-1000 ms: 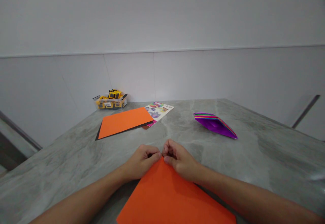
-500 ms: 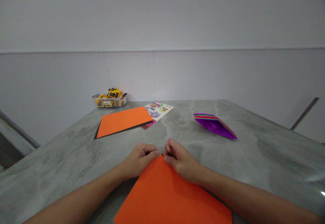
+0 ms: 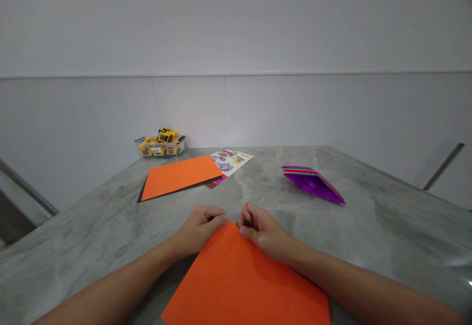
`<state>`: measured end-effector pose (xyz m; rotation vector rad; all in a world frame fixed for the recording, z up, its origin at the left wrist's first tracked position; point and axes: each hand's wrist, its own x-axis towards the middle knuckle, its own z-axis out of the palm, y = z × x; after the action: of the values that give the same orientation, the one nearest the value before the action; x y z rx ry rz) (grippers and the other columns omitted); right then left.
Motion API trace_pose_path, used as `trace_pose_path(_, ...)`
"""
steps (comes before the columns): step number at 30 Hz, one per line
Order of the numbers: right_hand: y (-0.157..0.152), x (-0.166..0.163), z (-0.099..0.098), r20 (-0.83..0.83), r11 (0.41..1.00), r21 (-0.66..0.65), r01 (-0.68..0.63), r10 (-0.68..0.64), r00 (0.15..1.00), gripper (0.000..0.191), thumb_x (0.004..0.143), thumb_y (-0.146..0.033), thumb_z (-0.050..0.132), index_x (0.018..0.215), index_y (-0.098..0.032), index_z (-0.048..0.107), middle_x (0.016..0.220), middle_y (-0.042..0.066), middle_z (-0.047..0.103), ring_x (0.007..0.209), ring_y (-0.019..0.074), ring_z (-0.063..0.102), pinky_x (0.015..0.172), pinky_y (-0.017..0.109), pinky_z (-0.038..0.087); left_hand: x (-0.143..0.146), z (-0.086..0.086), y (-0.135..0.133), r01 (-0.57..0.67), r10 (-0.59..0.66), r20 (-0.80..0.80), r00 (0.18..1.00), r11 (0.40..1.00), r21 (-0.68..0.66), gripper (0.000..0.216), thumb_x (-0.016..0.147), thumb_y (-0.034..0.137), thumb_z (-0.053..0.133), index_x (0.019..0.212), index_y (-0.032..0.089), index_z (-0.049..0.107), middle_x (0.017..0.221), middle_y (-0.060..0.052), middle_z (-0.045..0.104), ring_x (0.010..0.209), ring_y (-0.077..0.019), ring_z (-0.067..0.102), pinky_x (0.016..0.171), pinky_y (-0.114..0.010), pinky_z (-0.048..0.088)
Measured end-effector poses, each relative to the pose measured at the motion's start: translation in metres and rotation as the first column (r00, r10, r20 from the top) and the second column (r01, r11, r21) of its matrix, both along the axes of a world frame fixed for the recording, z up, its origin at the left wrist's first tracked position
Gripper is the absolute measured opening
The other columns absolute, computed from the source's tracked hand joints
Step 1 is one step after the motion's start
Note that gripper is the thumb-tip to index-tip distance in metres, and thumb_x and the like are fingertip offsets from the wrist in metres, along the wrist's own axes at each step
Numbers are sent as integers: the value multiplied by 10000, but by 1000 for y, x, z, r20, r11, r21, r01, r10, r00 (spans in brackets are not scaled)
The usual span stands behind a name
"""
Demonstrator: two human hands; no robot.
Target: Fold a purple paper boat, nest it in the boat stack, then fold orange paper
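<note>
An orange sheet of paper [image 3: 243, 280] is in front of me at the bottom, one corner pointing away from me. My left hand [image 3: 204, 226] pinches its far left edge close to that corner, thumb on top. On the other side of the corner, my right hand [image 3: 261, 231] grips the edge between thumb and curled fingers. A small gap separates the two hands, with the corner tip showing between them. The near part of the sheet runs out of view.
More orange paper [image 3: 180, 175] lies on black paper at the left, partly over a printed booklet [image 3: 232, 160]. Behind is a clear box [image 3: 160, 149] with yellow toy vehicles. A folded purple paper piece [image 3: 313, 185] with rainbow edges sits right, on the grey table [image 3: 368, 246].
My left hand has slid slightly left and down from the corner, widening the gap between the hands. The sheet has shifted a little left.
</note>
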<state>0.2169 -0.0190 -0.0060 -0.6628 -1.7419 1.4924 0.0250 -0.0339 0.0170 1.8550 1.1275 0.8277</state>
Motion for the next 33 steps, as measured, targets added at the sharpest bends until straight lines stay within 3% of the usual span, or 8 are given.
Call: trace_pose_path(33, 1, 10, 9, 47, 999, 28, 25, -27, 999, 324, 697, -239, 606, 691, -223, 282, 669, -48, 419, 614, 111, 347, 567, 255, 279, -11, 9, 5, -88, 92, 139, 986, 995, -35, 347, 758, 414, 504, 530, 184, 380, 501, 67, 284, 469, -76, 234, 442, -216, 185)
